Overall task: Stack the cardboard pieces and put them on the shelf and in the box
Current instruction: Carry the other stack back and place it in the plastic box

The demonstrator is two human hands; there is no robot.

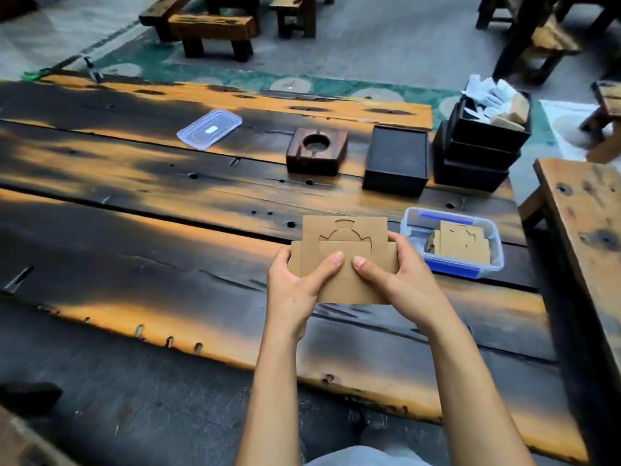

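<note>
Several brown cardboard pieces with cut-out curves are fanned unevenly, held above the wooden table. My left hand grips their left edge, thumb on top. My right hand grips the right edge, thumb pressing beside the left thumb. To the right stands a clear plastic box with blue clips. More cardboard pieces lie inside it.
A clear plastic lid lies at the back left. A dark wooden block with a round hollow, a black box and stacked black trays with paper scraps stand behind. A wooden bench is at the right.
</note>
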